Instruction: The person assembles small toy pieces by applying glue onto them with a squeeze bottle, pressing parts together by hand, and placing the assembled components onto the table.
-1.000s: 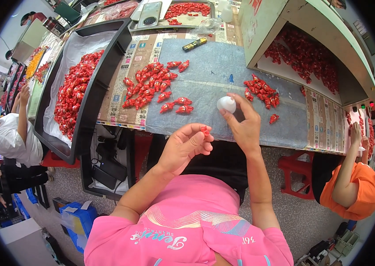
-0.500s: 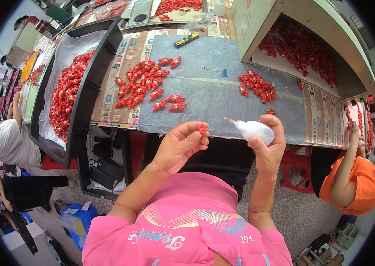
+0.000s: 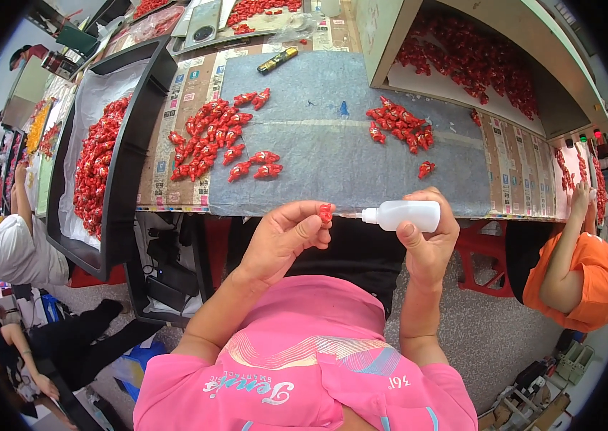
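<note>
Between the thumb and fingertips of my left hand (image 3: 286, 237) is a small red plastic figure piece (image 3: 325, 213). My right hand (image 3: 429, 241) is wrapped round a white squeeze bottle (image 3: 410, 215), which lies level with its thin nozzle (image 3: 350, 215) pointing left. The nozzle tip is right at the red piece; whether it touches cannot be made out. Both hands are in front of the table's near edge. Beyond them on the blue-grey mat (image 3: 304, 165) lie a larger pile of red pieces (image 3: 210, 133) to the left and a smaller pile (image 3: 401, 123) to the right.
A black tray (image 3: 138, 136) of red pieces stands at the left. A box-like shelf (image 3: 383, 43) with more red pieces rises at the right. A yellow-black cutter (image 3: 277, 61) lies on the mat. A person in orange (image 3: 573, 280) sits at right, another in white (image 3: 27, 251) at left.
The bottle has turned from tilted to level, and its nozzle has come left to the red piece. My left hand still pinches that piece. The view has shifted slightly.
</note>
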The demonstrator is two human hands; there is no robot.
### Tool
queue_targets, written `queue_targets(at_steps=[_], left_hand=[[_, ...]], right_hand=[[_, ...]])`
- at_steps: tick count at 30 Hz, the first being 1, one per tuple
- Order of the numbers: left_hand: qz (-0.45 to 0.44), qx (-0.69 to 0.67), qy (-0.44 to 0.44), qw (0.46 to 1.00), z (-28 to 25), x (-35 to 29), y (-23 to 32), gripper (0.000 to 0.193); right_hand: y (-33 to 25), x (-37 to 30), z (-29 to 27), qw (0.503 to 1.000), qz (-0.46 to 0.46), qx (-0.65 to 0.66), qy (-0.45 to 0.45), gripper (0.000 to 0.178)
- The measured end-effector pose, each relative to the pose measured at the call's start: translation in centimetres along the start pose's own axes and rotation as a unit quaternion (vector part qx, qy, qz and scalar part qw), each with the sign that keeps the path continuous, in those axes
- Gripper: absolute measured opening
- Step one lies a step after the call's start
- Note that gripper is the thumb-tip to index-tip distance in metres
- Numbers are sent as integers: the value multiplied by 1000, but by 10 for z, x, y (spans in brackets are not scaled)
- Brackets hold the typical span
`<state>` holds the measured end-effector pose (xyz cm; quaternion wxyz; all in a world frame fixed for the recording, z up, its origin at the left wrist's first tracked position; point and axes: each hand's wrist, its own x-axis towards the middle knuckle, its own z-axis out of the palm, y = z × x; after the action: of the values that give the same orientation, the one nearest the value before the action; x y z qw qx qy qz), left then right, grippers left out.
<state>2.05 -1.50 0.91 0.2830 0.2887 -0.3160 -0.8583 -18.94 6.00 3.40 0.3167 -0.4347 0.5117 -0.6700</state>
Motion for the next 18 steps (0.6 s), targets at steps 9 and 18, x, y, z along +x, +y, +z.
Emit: queue_targets(at_steps=[9,18], left_hand=[[-8,8,7,1000,0,0,-1,30],[-15,6,2,1000,-1,0,-1,30]], right_hand=[[2,-1,0,999,27,16,9,40],[3,-2,0,998,43,36,12,37]])
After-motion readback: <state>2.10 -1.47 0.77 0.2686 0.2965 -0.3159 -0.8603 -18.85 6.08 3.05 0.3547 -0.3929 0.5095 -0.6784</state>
